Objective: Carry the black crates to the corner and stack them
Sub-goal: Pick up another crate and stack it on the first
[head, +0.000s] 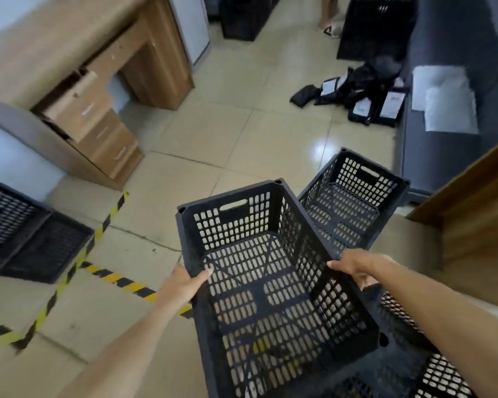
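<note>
Both hands, left hand (186,282) and right hand (357,267), grip the black crate's (270,282) opposite rims.

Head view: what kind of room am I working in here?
Probably an office doubling as a storeroom: a wooden desk with drawers hanging open, a tiled floor marked with yellow-and-black hazard tape, and black crates standing about. Both hands grip an empty crate.

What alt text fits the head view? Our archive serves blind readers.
Both hands, left hand and right hand, grip the side rims of an empty black crate above a tiled floor; another crate sits beyond it near a wooden desk.
</note>
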Demonstrator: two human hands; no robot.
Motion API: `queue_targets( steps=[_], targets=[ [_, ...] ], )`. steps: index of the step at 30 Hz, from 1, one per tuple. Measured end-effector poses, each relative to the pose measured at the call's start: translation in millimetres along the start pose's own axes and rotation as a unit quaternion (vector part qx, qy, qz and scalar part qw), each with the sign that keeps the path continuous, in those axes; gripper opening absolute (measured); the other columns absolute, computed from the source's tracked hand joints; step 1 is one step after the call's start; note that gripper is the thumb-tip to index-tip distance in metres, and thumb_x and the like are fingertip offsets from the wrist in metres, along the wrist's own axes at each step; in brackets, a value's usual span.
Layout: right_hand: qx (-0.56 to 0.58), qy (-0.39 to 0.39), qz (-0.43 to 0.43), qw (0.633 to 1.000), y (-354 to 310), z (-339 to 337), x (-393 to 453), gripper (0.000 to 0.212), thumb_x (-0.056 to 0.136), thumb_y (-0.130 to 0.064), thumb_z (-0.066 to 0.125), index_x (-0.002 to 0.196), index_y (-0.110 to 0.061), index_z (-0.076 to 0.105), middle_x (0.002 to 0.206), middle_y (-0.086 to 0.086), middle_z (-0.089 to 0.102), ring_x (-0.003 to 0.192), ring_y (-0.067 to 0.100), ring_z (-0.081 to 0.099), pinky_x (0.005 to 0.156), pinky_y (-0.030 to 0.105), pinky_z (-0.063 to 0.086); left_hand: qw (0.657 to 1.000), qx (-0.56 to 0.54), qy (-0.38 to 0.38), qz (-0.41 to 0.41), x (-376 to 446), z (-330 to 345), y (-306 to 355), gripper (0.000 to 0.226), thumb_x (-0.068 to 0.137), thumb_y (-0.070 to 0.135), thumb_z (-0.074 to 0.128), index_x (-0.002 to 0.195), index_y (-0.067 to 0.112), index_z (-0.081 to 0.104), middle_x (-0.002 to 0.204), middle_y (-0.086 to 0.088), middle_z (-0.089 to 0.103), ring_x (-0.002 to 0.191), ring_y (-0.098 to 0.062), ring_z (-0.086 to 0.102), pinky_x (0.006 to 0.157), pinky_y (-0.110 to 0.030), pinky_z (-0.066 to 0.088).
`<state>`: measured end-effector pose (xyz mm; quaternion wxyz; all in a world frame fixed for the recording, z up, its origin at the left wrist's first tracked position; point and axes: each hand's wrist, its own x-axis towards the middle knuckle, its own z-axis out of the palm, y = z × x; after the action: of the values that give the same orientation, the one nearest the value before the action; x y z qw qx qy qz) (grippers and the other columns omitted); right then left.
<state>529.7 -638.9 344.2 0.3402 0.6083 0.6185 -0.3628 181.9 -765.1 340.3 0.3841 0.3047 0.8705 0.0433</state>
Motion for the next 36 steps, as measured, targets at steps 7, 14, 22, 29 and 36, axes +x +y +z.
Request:
queue_targets(
  steps=[7,14,22,29,36],
  targets=[
    [-0.084,0.121,-0.027,0.989,-27,-29,-108,0.055,0.099,-0.050,0.038,0.132,-0.009,0.052,0.128,0.009,0.060,0.113,0.027,0.060,0.096,0.039,0.048,0.998,-0.011,0.025,0.053,-75,-86,8,0.036,0.086,0.043,0.068,0.104,0.014,0.058,0.078,0.004,0.061,0.070,-0.013,0.059,0.059,-0.024,0.047],
    [-0.171,0.168,-0.087,0.967,-78,-51,-213,0.047,0.100,-0.046,0.040,0.129,-0.012,0.054,0.128,0.006,0.060,0.115,0.025,0.060,0.095,0.037,0.049,0.999,-0.018,0.031,0.031,-139,-171,-31,0.057,0.075,0.022,0.079,0.126,0.009,0.056,0.120,-0.008,0.064,0.101,-0.021,0.060,0.077,-0.027,0.045],
    [-0.166,0.155,-0.123,0.966,-168,-72,-294,0.040,0.101,-0.032,0.045,0.122,-0.001,0.060,0.125,0.014,0.064,0.114,0.030,0.063,0.098,0.035,0.050,0.995,0.043,0.083,0.035,-169,-290,-81,0.045,0.062,0.028,0.074,0.105,0.015,0.066,0.104,-0.002,0.068,0.093,-0.019,0.062,0.085,-0.034,0.053],
    [-0.124,0.129,-0.138,0.974,-293,-72,-317,0.027,0.100,-0.022,0.045,0.089,0.001,0.054,0.089,0.017,0.074,0.058,0.027,0.072,0.070,0.034,0.060,0.985,0.059,0.159,0.010,-168,-377,-151,0.038,0.070,0.029,0.069,0.104,0.015,0.058,0.100,-0.004,0.065,0.095,-0.024,0.061,0.087,-0.040,0.052],
    [-0.122,0.138,-0.182,0.966,-400,-55,-312,0.025,0.101,-0.023,0.043,0.111,-0.005,0.057,0.078,0.008,0.074,0.052,0.021,0.070,0.054,0.027,0.054,0.975,0.059,0.213,-0.017,-144,-436,-225,0.027,0.078,0.029,0.069,0.092,0.013,0.052,0.085,-0.006,0.061,0.089,-0.028,0.065,0.077,-0.039,0.053]
  ],
)
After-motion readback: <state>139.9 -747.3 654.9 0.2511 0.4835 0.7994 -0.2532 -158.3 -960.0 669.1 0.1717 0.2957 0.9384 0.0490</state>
